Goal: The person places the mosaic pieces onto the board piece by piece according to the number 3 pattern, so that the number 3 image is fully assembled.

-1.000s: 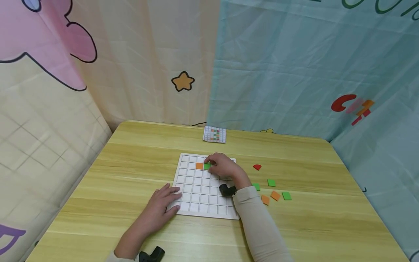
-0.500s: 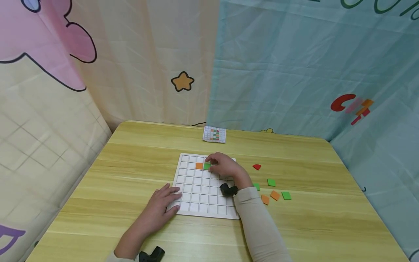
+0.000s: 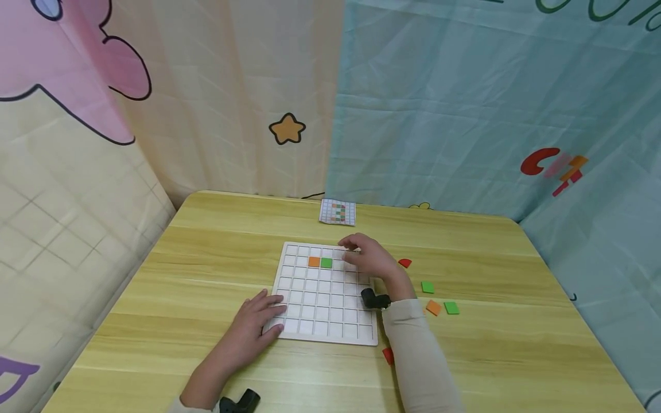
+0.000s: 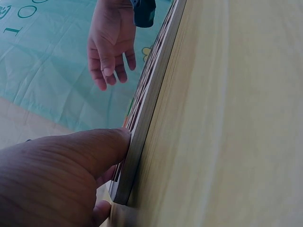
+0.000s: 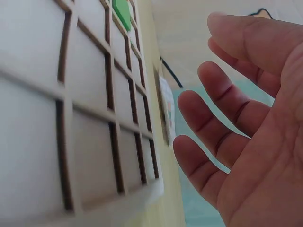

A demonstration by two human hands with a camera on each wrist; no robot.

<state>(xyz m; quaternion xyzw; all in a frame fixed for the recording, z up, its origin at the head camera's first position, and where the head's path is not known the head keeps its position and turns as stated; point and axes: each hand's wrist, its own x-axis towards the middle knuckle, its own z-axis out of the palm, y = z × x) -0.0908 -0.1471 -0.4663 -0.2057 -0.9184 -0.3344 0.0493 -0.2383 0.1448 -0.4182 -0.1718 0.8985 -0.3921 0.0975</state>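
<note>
A white grid board (image 3: 310,312) lies on the table, holding an orange square tile (image 3: 314,262) and a green square tile (image 3: 326,263) side by side in an upper row. My left hand (image 3: 253,327) rests on the board's left edge near its lower corner, fingers spread; the left wrist view shows the thumb against the board's side. Above the board's upper right part hovers my right hand (image 3: 369,255), apart from the tiles. In the right wrist view that right hand (image 5: 246,113) has loosely bent fingers with nothing between them.
Right of the board lie a red quarter-round piece (image 3: 405,263), a green tile (image 3: 427,287), another green tile (image 3: 451,308) and an orange tile (image 3: 433,308). A red piece (image 3: 388,355) shows beside the right sleeve. A printed pattern card (image 3: 338,212) lies behind the board.
My right hand has let go of the green tile and moved up and to the right. The forearm now covers some loose tiles and uncovers a red piece. My left hand stays put.
</note>
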